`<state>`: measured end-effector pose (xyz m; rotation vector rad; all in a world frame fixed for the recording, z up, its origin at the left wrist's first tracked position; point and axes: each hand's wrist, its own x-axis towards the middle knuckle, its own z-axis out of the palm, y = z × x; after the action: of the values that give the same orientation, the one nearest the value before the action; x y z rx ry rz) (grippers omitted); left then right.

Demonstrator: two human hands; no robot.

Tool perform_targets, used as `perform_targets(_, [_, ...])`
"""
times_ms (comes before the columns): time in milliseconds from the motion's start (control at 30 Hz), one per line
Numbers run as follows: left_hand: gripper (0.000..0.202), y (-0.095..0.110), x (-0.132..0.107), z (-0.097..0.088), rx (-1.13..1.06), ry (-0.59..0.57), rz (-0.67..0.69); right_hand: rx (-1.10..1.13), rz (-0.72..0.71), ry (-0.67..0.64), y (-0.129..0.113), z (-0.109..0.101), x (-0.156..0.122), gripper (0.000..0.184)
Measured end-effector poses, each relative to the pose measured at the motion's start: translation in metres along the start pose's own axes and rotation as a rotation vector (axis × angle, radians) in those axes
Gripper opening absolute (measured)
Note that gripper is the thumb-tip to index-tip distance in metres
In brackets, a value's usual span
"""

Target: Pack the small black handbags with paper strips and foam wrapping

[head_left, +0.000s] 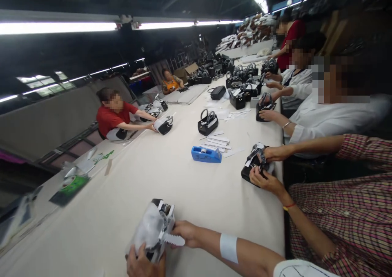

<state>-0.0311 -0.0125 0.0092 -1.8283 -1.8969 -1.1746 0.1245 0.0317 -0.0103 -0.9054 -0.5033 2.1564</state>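
Observation:
At the bottom of the head view, a black handbag (157, 250) is partly wrapped in white padding (148, 226). My left hand (142, 262) grips its near end, fingers curled over the wrapping. My right hand (187, 233) is closed on the bag's right side, its fingertips hidden behind it. A white strip with a toothed edge (174, 239) sticks out from the bag beside my right hand. A patch of white tape (228, 247) sits on my right forearm.
A blue tape dispenser (206, 155) stands mid-table by white paper strips (216, 143). Another black handbag (207, 123) is behind it. A co-worker in a checked shirt (339, 211) handles a bag (252, 168) at my right. More co-workers and many bags line the table (122, 211).

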Motion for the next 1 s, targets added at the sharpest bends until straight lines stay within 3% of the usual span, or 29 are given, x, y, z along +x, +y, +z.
perform_targets(100, [0.051,-0.008,0.023,0.022,0.057,-0.089,0.196,0.049,0.017,0.026,-0.021,-0.006,0.017,0.012])
perform_targets(200, [0.047,-0.010,0.023,0.036,0.106,-0.155,0.282,0.150,0.042,0.068,-0.029,-0.020,0.013,0.021])
perform_targets(367, [0.039,-0.009,-0.013,0.045,0.143,-0.207,0.317,0.286,0.117,0.024,-0.018,-0.047,-0.003,0.044])
perform_targets(533, [0.046,-0.004,-0.056,0.025,0.119,-0.328,0.336,0.258,0.047,-0.037,0.004,-0.044,-0.024,0.055])
perform_targets(667, [0.054,0.004,-0.073,0.001,0.092,-0.429,0.244,0.170,-0.046,0.010,0.014,-0.036,-0.028,0.076])
perform_targets(767, [0.056,0.002,-0.084,-0.014,0.113,-0.388,0.068,0.154,-0.038,0.101,0.021,-0.033,-0.021,0.082])
perform_targets(867, [0.058,-0.020,-0.097,-0.025,0.195,-0.264,-0.202,0.197,0.004,0.199,0.027,-0.028,-0.012,0.079])
perform_targets(1000, [0.059,-0.061,-0.111,-0.028,0.300,-0.081,-0.498,0.257,-0.057,0.254,0.037,-0.018,-0.005,0.069])
